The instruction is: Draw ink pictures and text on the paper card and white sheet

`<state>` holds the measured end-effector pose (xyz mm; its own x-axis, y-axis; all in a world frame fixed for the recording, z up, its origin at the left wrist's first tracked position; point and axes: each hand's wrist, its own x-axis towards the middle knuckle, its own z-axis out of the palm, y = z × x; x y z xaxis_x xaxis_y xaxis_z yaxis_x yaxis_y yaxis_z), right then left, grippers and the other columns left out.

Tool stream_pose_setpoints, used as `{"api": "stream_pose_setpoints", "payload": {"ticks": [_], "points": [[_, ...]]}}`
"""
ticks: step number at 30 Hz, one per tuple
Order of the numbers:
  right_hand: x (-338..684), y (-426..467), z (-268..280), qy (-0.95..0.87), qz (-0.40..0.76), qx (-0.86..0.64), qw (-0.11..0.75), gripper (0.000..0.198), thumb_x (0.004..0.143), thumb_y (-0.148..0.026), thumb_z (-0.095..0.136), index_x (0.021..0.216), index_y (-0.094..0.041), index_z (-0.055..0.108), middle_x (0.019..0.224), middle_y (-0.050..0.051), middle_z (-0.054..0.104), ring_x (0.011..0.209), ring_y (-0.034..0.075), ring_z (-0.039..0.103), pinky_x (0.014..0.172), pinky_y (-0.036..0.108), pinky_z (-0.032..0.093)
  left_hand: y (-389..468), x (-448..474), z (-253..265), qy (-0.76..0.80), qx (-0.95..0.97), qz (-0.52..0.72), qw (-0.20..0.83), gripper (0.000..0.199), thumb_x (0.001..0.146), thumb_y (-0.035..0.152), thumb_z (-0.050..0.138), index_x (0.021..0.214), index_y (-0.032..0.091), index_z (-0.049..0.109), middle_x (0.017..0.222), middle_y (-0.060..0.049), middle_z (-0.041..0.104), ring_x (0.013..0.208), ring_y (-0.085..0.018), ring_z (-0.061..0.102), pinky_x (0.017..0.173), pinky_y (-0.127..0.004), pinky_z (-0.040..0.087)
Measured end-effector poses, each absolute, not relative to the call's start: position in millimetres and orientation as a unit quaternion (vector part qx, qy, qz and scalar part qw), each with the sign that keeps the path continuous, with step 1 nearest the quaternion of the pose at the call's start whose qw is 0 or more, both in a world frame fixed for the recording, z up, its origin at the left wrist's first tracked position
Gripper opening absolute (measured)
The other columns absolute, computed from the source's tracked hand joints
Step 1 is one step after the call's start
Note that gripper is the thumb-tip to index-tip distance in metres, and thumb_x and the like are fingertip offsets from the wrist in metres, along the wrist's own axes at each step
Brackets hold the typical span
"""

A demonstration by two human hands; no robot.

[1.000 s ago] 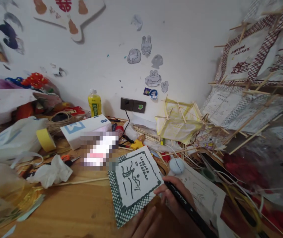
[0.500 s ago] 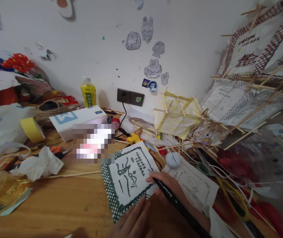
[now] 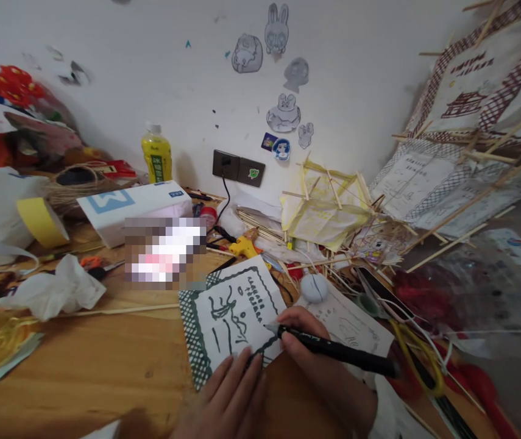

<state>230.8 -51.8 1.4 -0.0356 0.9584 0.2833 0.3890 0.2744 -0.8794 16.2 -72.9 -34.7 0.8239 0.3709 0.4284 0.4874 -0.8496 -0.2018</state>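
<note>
in the head view, the right hand [image 3: 310,347] pinches a black cylindrical marker pen [image 3: 337,352], nib over a white paper sheet with green crosshatched edging [image 3: 235,317] on the brown wooden table [image 3: 105,353]; the left hand [image 3: 229,393], fingers slightly parted, lies palm-down across its lower edge.

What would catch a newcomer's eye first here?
The inked drawing at lower centre, the left hand on its near edge and the right hand holding a black marker over it. Then the yellow bottle upright left of centre, and the stick-framed panels at far right.
</note>
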Motion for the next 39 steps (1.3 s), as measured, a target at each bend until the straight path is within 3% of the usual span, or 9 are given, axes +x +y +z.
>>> {"api": "stream_pose_setpoints", "payload": {"ticks": [6,10,13,16,21,24,31,39], "points": [[236.3,-56.3,2.8,-0.712,0.269,-0.512,0.399,0.008,0.072,-0.017,0.054,0.071,-0.021,0.061,0.062,-0.001,0.063,0.056,0.014,0.058,0.050,0.021,0.045,-68.9,18.6,-45.6,-0.237,-0.933,-0.201,0.182,0.060,0.070,0.003,0.045,0.128,0.011,0.054,0.132,-0.013,0.057,0.117,-0.029,0.055,0.093,-0.036,0.047],[240.7,-64.3,-0.2,-0.752,0.206,-0.522,0.344,0.012,0.074,-0.014,0.055,0.073,-0.024,0.063,0.071,-0.001,0.066,0.068,0.017,0.062,0.061,0.024,0.049,-69.3,20.2,-61.1,-0.246,-0.928,-0.224,0.168,0.058,0.073,0.006,0.046,0.131,0.012,0.052,0.138,-0.016,0.051,0.124,-0.033,0.049,0.098,-0.042,0.043],[240.8,-65.9,-1.8,-0.754,0.189,-0.534,0.333,0.013,0.075,-0.014,0.055,0.076,-0.024,0.063,0.073,-0.001,0.067,0.070,0.017,0.062,0.066,0.026,0.049,-72.0,18.7,-49.3,-0.245,-0.935,-0.202,0.158,0.058,0.073,0.006,0.046,0.130,0.013,0.053,0.135,-0.015,0.053,0.122,-0.033,0.051,0.096,-0.042,0.046],[237.2,-62.7,0.8,-0.767,0.166,-0.530,0.322,0.012,0.075,-0.016,0.052,0.070,-0.023,0.060,0.066,-0.001,0.064,0.063,0.017,0.060,0.060,0.026,0.047,-74.3,16.0,-28.4,-0.249,-0.950,-0.145,0.116,0.059,0.074,0.007,0.046,0.133,0.013,0.049,0.139,-0.015,0.050,0.124,-0.031,0.050,0.098,-0.040,0.046],[233.9,-58.4,3.3,-0.790,0.133,-0.517,0.301,0.014,0.075,-0.018,0.050,0.068,-0.023,0.061,0.063,0.001,0.064,0.060,0.017,0.060,0.057,0.027,0.046,-75.3,14.7,-21.4,-0.247,-0.956,-0.143,0.067,0.059,0.076,0.008,0.048,0.135,0.011,0.048,0.141,-0.019,0.046,0.128,-0.035,0.044,0.099,-0.047,0.044],[237.6,-60.5,-1.3,-0.784,0.157,-0.524,0.294,0.014,0.078,-0.020,0.050,0.069,-0.024,0.061,0.064,0.000,0.063,0.060,0.017,0.058,0.059,0.027,0.046,-75.5,15.4,-24.9,-0.238,-0.959,-0.146,0.051,0.056,0.078,0.010,0.050,0.134,0.010,0.048,0.141,-0.022,0.044,0.127,-0.038,0.044,0.096,-0.050,0.046],[245.6,-70.0,-8.1,-0.779,0.190,-0.517,0.301,0.010,0.082,-0.021,0.051,0.083,-0.025,0.060,0.080,0.002,0.065,0.078,0.019,0.062,0.075,0.031,0.050,-76.1,20.5,-39.6,-0.264,-0.961,-0.067,-0.052,0.062,0.080,0.017,0.054,0.140,0.011,0.041,0.150,-0.021,0.027,0.136,-0.042,0.026,0.103,-0.058,0.035],[247.6,-66.9,-3.9,-0.804,0.238,-0.468,0.279,0.009,0.083,-0.025,0.054,0.078,-0.024,0.061,0.072,0.001,0.063,0.071,0.018,0.061,0.069,0.030,0.050,-73.2,21.7,-23.1,-0.270,-0.957,-0.023,-0.101,0.063,0.081,0.012,0.052,0.143,0.013,0.038,0.149,-0.019,0.025,0.136,-0.038,0.026,0.105,-0.054,0.034]]}}
